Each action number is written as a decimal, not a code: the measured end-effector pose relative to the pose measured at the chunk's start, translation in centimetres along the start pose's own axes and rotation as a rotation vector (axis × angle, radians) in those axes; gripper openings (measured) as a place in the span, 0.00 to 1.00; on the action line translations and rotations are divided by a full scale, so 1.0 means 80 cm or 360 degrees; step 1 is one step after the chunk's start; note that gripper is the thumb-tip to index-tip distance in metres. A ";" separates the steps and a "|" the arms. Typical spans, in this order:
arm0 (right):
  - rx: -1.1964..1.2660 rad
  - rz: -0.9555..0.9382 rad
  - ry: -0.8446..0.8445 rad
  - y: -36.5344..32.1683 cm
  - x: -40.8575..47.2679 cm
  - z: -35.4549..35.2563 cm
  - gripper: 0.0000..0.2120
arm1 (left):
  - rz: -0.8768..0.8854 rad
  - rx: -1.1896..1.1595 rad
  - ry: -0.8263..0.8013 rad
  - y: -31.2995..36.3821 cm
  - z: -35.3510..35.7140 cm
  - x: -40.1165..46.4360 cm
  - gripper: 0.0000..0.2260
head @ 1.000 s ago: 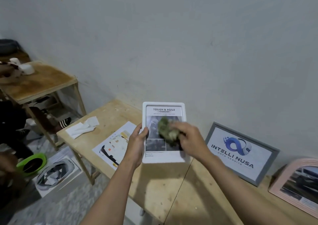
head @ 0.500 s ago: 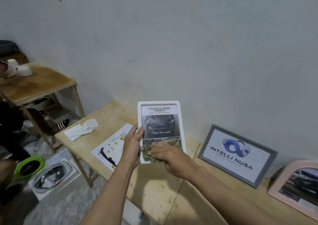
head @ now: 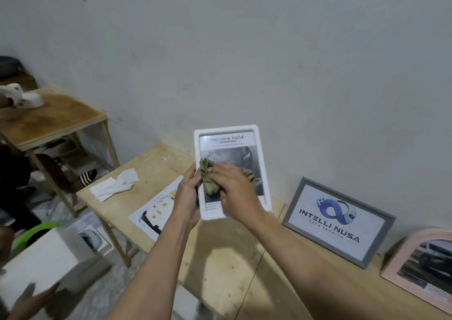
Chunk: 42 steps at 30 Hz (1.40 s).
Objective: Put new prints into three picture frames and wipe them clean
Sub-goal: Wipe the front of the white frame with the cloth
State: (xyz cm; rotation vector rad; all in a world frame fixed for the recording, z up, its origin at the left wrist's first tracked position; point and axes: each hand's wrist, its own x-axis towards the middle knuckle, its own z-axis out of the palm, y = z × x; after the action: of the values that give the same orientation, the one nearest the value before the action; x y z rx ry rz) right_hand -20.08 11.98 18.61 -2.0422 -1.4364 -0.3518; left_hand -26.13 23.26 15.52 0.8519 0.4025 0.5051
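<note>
White plastic, the frame (head: 232, 170) is held upright above the pale wooden table (head: 220, 258), its print reading "TOUGH & AGILE". The left hand (head: 187, 197) grips its left edge, thumb on the front. The right hand (head: 234, 190) presses a crumpled olive cloth (head: 209, 178) against the glass, fingers bunched over it. To the right, a grey frame (head: 338, 222) leans on the wall, and a pink arched frame (head: 420, 268) stands farther right. Left of the hands, a loose print (head: 156, 209) and a white tissue (head: 115, 185) lie on the table.
</note>
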 end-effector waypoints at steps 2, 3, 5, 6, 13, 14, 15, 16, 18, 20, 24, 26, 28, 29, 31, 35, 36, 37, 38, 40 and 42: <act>0.0053 -0.0039 -0.0131 -0.002 -0.024 0.013 0.22 | 0.0036 -0.0014 0.0027 0.011 -0.004 0.005 0.11; 0.0072 -0.0053 -0.0234 0.001 -0.038 0.018 0.24 | 0.0056 0.0047 0.0056 0.014 -0.005 0.007 0.10; 0.0088 -0.0055 -0.0392 0.009 -0.056 0.019 0.26 | 0.0060 0.0194 0.0092 0.010 -0.005 0.007 0.09; 0.0115 -0.0007 -0.0444 0.013 -0.059 0.015 0.25 | 0.0043 0.0250 0.0098 0.005 -0.005 0.006 0.09; 0.0535 0.0731 0.0175 0.027 -0.007 -0.055 0.22 | -0.0056 0.0411 -0.0026 -0.014 0.004 0.000 0.12; 0.0348 0.0647 0.0333 0.034 0.009 -0.055 0.23 | -0.0081 0.0363 -0.0072 -0.015 0.009 -0.003 0.12; 0.0190 0.0519 0.0400 0.037 0.024 -0.053 0.24 | -0.0097 0.0318 -0.0104 -0.015 0.014 -0.005 0.12; 0.0067 0.0387 0.0355 0.038 0.036 -0.047 0.25 | -0.0089 0.0279 -0.0112 -0.015 0.019 -0.006 0.12; -0.0082 0.0171 0.0165 0.029 0.046 -0.032 0.26 | -0.0059 0.0162 -0.0108 -0.010 0.028 -0.004 0.13; -0.0076 0.0075 0.0072 0.016 0.036 -0.013 0.26 | -0.0084 -0.0055 -0.0078 0.002 0.029 0.003 0.15; 0.0011 -0.0071 -0.0021 0.010 -0.008 0.011 0.26 | -0.0066 -0.0225 -0.0063 0.035 0.009 0.018 0.18; 0.0017 -0.0178 -0.0137 0.014 -0.030 0.018 0.25 | 0.0005 0.0049 -0.0103 0.046 0.007 0.022 0.14; 0.0044 -0.0230 -0.0191 0.014 -0.044 0.019 0.25 | 0.0099 0.0318 -0.0058 0.045 0.010 0.024 0.10; 0.0055 -0.0228 -0.0211 0.016 -0.047 0.017 0.25 | 0.0123 0.0400 -0.0015 0.039 0.009 0.025 0.09; 0.0160 -0.0173 -0.0292 0.014 -0.045 0.001 0.23 | 0.0121 0.0472 0.0018 0.029 0.007 0.022 0.08; 0.0493 0.0282 -0.0071 0.020 -0.018 -0.043 0.20 | 0.0154 0.0523 -0.0018 0.022 0.015 0.015 0.10; 0.0402 0.0341 0.0126 0.022 -0.008 -0.048 0.21 | 0.0174 0.0538 -0.0021 0.021 0.019 0.014 0.11; 0.0259 0.0345 0.0306 0.026 0.005 -0.050 0.21 | 0.0189 0.0569 -0.0024 0.019 0.025 0.011 0.11; 0.0124 0.0319 0.0416 0.027 0.019 -0.049 0.22 | 0.0190 0.0582 -0.0036 0.017 0.031 0.010 0.11; -0.0075 0.0215 0.0368 0.023 0.043 -0.040 0.21 | 0.0177 0.0554 -0.0061 0.010 0.039 0.009 0.12; -0.0294 0.0066 0.0243 0.026 0.052 -0.027 0.20 | 0.0163 0.0473 -0.0038 0.001 0.044 0.011 0.13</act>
State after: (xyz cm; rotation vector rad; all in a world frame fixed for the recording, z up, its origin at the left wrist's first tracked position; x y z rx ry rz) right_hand -16.35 13.35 21.83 -2.1354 -1.3091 -0.6293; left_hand -23.57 21.70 17.60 1.1693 0.4194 0.5369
